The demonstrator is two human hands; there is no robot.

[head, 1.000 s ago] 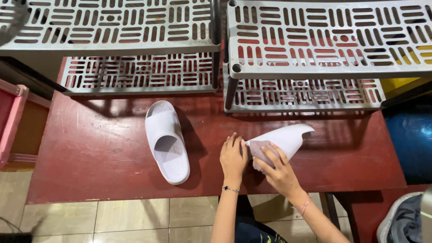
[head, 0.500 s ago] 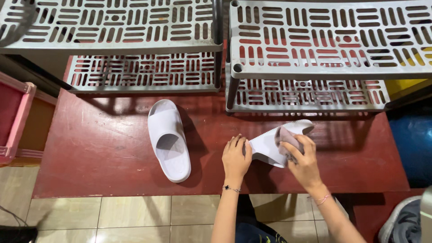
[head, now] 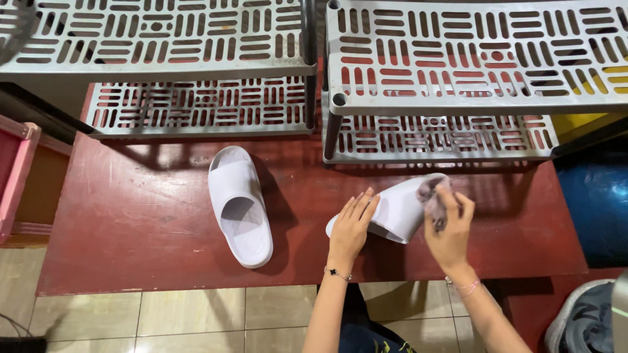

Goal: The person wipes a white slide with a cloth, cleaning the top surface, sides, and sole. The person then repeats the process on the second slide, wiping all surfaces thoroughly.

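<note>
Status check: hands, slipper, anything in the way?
Left hand flat on tilted white slipper. Right hand presses small cloth against it. Second slipper lies apart, left.

The right hand point(head: 450, 229) covered the far end of the tilted white slipper point(head: 399, 210), and the greyish cloth point(head: 430, 191) bunched under its fingers was too crumpled to tell its shape; the left hand point(head: 352, 225) hid the slipper's near edge. Both forearms ran out of the bottom edge, and the two grey slatted shelves point(head: 458, 59) were cut off at the top and sides. A blue object point(head: 598, 196) at the right edge and a grey item point(head: 585, 323) in the bottom right corner were only partly in frame and could not be identified.
</note>
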